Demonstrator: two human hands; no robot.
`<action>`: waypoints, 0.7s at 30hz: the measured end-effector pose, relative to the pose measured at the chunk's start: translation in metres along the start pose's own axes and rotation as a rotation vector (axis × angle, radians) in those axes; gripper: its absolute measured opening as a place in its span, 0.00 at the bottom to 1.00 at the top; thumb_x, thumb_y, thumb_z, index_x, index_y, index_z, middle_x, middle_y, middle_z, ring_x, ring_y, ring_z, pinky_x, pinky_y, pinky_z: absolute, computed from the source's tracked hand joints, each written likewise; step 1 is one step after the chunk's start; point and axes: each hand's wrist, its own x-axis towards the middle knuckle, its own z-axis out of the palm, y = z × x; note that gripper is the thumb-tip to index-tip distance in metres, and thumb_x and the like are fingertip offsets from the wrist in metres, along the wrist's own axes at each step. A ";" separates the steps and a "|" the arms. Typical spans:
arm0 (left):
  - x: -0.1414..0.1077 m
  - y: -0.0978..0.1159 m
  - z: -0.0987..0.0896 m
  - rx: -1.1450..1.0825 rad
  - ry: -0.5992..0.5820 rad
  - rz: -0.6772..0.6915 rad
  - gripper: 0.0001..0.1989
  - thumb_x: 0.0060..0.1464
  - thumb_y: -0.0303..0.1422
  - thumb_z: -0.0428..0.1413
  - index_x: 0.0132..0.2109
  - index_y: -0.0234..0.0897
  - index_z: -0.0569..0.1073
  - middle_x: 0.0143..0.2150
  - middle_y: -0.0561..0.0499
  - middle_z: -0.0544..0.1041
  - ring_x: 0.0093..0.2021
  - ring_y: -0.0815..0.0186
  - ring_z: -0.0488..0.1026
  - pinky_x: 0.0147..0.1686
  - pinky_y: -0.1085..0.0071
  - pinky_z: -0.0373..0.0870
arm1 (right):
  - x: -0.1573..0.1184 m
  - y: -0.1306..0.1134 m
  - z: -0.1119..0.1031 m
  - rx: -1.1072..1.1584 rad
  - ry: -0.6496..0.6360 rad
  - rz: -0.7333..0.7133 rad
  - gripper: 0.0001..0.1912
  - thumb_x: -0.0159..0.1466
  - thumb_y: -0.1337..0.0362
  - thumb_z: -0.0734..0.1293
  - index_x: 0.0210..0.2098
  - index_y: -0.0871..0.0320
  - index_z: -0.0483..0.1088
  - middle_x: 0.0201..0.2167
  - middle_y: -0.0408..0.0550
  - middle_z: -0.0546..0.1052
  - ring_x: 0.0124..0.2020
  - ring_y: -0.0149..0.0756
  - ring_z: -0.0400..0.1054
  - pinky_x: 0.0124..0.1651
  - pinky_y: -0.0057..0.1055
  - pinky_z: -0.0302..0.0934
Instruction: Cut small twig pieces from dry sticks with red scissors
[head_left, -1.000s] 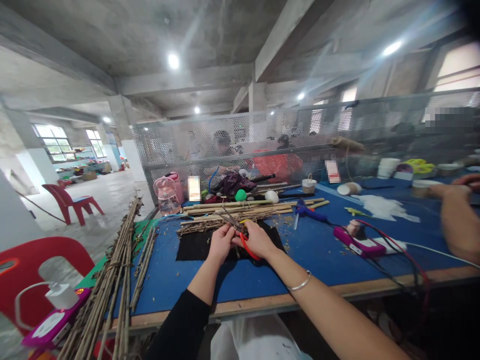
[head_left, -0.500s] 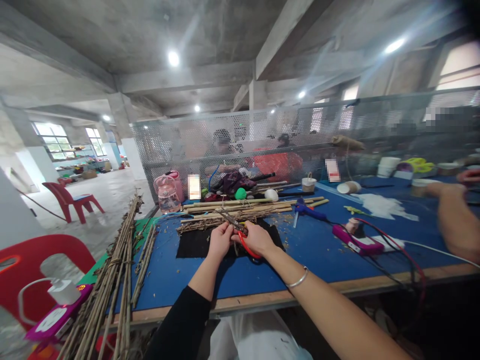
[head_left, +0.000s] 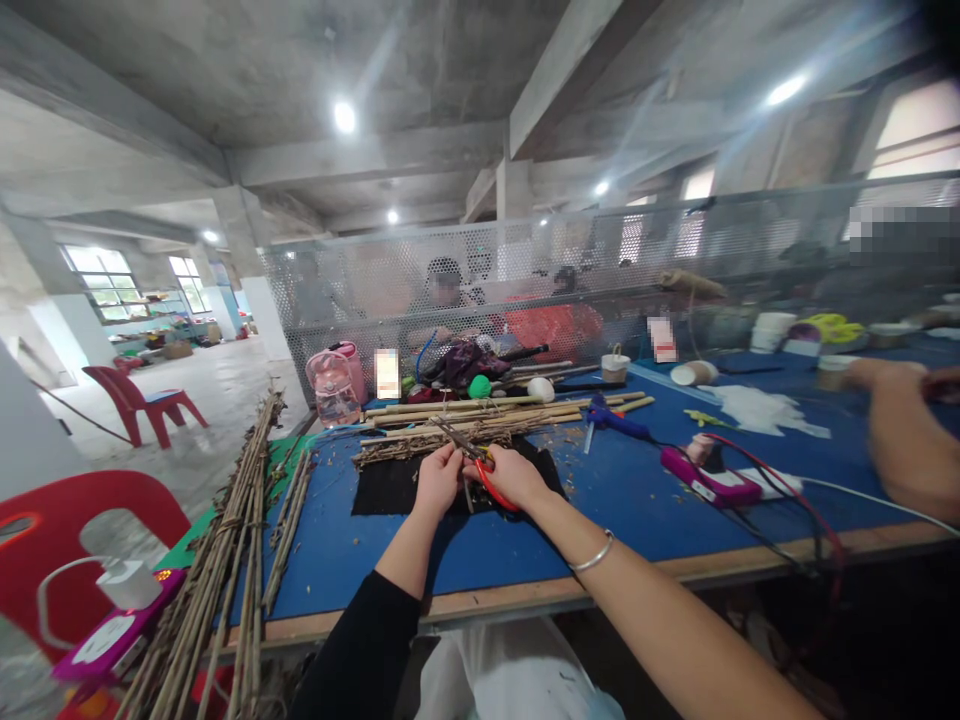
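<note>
My right hand (head_left: pixel 516 474) is closed around scissors (head_left: pixel 493 486) with red and yellow handles, whose blades point up and to the left. Close beside them, the fingers of my left hand (head_left: pixel 438 484) are pinched together near the blades. What they hold is too small to make out. Both hands are above a black cloth (head_left: pixel 381 494) on the blue tabletop (head_left: pixel 352 570). Rough twigs (head_left: pixel 390 452) lie along the cloth's far edge, with smoother sticks (head_left: pixel 412 432) just behind them. A thin strip shows below, between the hands.
A long bundle of twigs (head_left: pixel 240 500) leans over the table's left end. To the right are a blue glue gun (head_left: pixel 619 420) and a purple power strip (head_left: pixel 705 478) with trailing cables. A co-worker's arm (head_left: pixel 904 440) reaches in at far right; a perforated metal screen (head_left: pixel 360 280) stands behind.
My hands stay nearly in place, still close together at the scissors. The thin strip between them shows more plainly now. The co-worker's hand at the right has shifted slightly.
</note>
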 end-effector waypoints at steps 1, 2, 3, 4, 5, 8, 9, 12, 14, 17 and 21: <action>0.000 0.000 0.000 -0.004 0.001 -0.006 0.12 0.46 0.40 0.55 0.34 0.34 0.71 0.24 0.52 0.72 0.19 0.73 0.64 0.19 0.78 0.61 | 0.000 0.000 0.000 -0.005 -0.004 -0.001 0.29 0.53 0.37 0.57 0.36 0.56 0.68 0.32 0.53 0.76 0.32 0.42 0.70 0.30 0.29 0.53; 0.001 0.000 0.000 -0.012 0.003 -0.014 0.12 0.47 0.39 0.55 0.34 0.34 0.70 0.24 0.52 0.72 0.19 0.73 0.65 0.19 0.77 0.62 | 0.000 0.000 0.000 -0.014 -0.003 -0.007 0.29 0.54 0.37 0.57 0.35 0.55 0.68 0.32 0.53 0.76 0.33 0.42 0.70 0.30 0.29 0.53; 0.001 -0.001 0.000 -0.022 0.006 -0.025 0.12 0.47 0.39 0.54 0.35 0.35 0.70 0.25 0.51 0.73 0.20 0.73 0.65 0.20 0.77 0.63 | 0.000 0.000 -0.001 -0.027 0.005 -0.015 0.29 0.54 0.37 0.57 0.35 0.55 0.68 0.32 0.53 0.76 0.33 0.43 0.70 0.31 0.29 0.53; 0.002 -0.001 0.000 -0.029 0.008 -0.038 0.11 0.48 0.38 0.54 0.36 0.35 0.70 0.25 0.52 0.73 0.20 0.73 0.66 0.20 0.76 0.64 | 0.000 0.000 -0.001 -0.043 0.019 -0.023 0.29 0.54 0.36 0.56 0.34 0.55 0.68 0.32 0.53 0.76 0.34 0.43 0.70 0.31 0.30 0.54; 0.002 -0.001 0.000 -0.031 0.009 -0.048 0.11 0.48 0.38 0.54 0.36 0.35 0.70 0.26 0.52 0.73 0.20 0.73 0.66 0.20 0.76 0.64 | 0.000 0.000 -0.002 -0.060 0.038 -0.029 0.29 0.54 0.36 0.56 0.33 0.55 0.68 0.32 0.53 0.76 0.34 0.43 0.70 0.31 0.30 0.53; 0.002 -0.001 0.001 -0.021 0.007 -0.062 0.10 0.49 0.37 0.53 0.35 0.35 0.70 0.25 0.52 0.73 0.20 0.73 0.65 0.20 0.76 0.64 | -0.001 0.000 -0.003 -0.096 0.069 -0.028 0.29 0.53 0.36 0.56 0.30 0.55 0.68 0.31 0.52 0.76 0.34 0.43 0.70 0.30 0.30 0.53; 0.002 0.000 0.001 -0.018 0.008 -0.063 0.09 0.49 0.37 0.53 0.34 0.35 0.69 0.25 0.52 0.73 0.20 0.73 0.65 0.21 0.76 0.64 | -0.001 0.000 -0.003 -0.097 0.070 -0.028 0.29 0.53 0.36 0.56 0.30 0.55 0.68 0.31 0.52 0.76 0.34 0.43 0.70 0.30 0.30 0.53; 0.001 0.001 0.002 -0.015 0.013 -0.060 0.10 0.49 0.38 0.53 0.31 0.35 0.68 0.26 0.51 0.73 0.19 0.72 0.66 0.20 0.75 0.64 | -0.002 -0.001 -0.002 -0.054 0.076 -0.044 0.26 0.52 0.38 0.60 0.33 0.56 0.66 0.33 0.50 0.75 0.34 0.40 0.69 0.30 0.29 0.52; 0.001 0.000 0.002 -0.003 0.007 -0.053 0.10 0.49 0.39 0.52 0.31 0.35 0.67 0.27 0.51 0.74 0.20 0.72 0.66 0.21 0.75 0.64 | -0.002 -0.002 -0.001 -0.014 0.079 -0.066 0.25 0.53 0.40 0.62 0.35 0.57 0.66 0.35 0.50 0.74 0.35 0.39 0.69 0.31 0.28 0.52; 0.001 -0.002 0.001 0.024 -0.011 -0.037 0.11 0.48 0.40 0.53 0.32 0.35 0.67 0.26 0.52 0.73 0.20 0.72 0.66 0.21 0.75 0.64 | -0.001 -0.003 0.001 0.030 0.054 -0.091 0.24 0.53 0.44 0.63 0.36 0.59 0.66 0.35 0.50 0.73 0.36 0.38 0.68 0.33 0.27 0.53; 0.003 -0.005 -0.001 0.038 -0.033 -0.016 0.12 0.48 0.41 0.53 0.31 0.35 0.67 0.25 0.53 0.71 0.20 0.72 0.65 0.21 0.75 0.65 | -0.001 -0.003 0.001 0.055 0.028 -0.090 0.24 0.55 0.44 0.62 0.37 0.59 0.65 0.35 0.50 0.73 0.35 0.37 0.68 0.33 0.27 0.53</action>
